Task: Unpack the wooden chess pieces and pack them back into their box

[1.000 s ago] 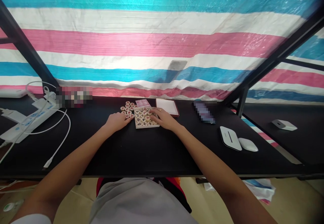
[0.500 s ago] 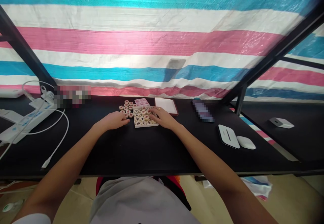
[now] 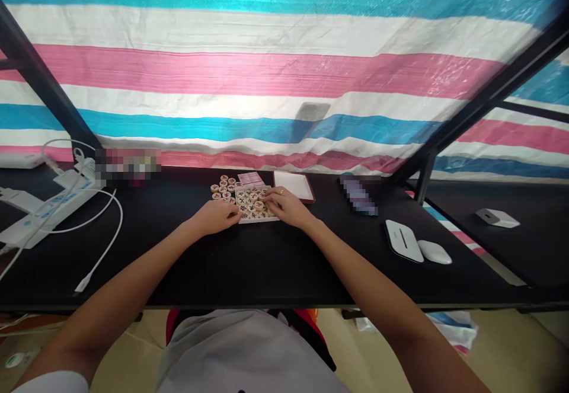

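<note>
A small shallow box [image 3: 267, 219] with several round wooden chess pieces [image 3: 251, 200] in it sits at the middle of the black table [image 3: 249, 268]. My left hand [image 3: 219, 216] rests at the box's left edge, fingers curled toward the pieces. My right hand [image 3: 287, 205], with a ring on one finger, lies on the box's right side, its fingers bent over the pieces. Whether either hand pinches a piece is hidden. More loose pieces [image 3: 223, 188] lie on the table just behind and left of the box.
A pink gridded sheet [image 3: 250, 178] and a red-rimmed box lid [image 3: 294, 185] lie behind the box. White power strips with cables [image 3: 53, 203] fill the left. Two white devices [image 3: 403, 240] sit at right. A striped tarp [image 3: 284, 85] hangs behind.
My left hand slid right from the loose pieces to the box's left edge. My right hand stayed on the box's right side.
</note>
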`<state>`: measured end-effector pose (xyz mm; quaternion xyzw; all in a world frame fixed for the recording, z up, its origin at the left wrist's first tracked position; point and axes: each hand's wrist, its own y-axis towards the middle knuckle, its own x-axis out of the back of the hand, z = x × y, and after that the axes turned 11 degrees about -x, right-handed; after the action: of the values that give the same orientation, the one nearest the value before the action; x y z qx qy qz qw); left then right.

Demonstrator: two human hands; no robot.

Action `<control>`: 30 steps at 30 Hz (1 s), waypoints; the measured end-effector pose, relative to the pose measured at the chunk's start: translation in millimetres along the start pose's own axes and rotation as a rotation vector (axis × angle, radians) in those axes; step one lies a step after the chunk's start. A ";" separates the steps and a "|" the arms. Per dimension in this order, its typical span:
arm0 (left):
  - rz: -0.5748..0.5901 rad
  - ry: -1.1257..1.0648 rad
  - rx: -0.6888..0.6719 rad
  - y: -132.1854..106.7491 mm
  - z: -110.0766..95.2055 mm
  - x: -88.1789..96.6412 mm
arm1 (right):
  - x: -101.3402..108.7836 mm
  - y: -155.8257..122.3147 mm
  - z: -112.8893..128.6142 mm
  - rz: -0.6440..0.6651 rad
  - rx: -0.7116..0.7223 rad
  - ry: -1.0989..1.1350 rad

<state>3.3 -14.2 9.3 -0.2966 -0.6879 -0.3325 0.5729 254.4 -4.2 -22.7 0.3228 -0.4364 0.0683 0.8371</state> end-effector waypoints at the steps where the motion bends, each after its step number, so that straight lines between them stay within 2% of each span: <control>1: -0.007 -0.008 -0.010 0.1 -0.6 -1.4 | -0.4 0.3 2.2 0.006 0.017 0.001; 9: -0.138 -0.046 -0.023 1.6 -0.6 -11.7 | 0.6 0.3 14.6 0.057 0.044 -0.036; 14: -0.205 -0.099 -0.089 2.1 1.1 -14.9 | 1.2 -0.7 18.7 0.141 0.138 -0.012; 16: -0.213 -0.115 -0.099 2.2 0.9 -15.3 | -0.9 -0.9 20.3 0.138 0.154 -0.009; 23: -0.147 -0.167 -0.167 1.0 -3.8 -14.3 | -1.6 -0.5 17.4 0.045 0.039 -0.057; 27: -0.113 -0.170 -0.196 0.6 -5.0 -14.4 | 1.8 0.0 4.6 -0.067 -0.093 -0.062; 30: -0.098 -0.182 -0.196 0.3 -5.2 -12.3 | 1.5 0.3 -5.9 -0.074 -0.130 -0.060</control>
<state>8.6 -18.5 -2.1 -0.3460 -0.7148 -0.3977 0.4596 259.3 -0.7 -23.8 0.2856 -0.4526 -0.0008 0.8447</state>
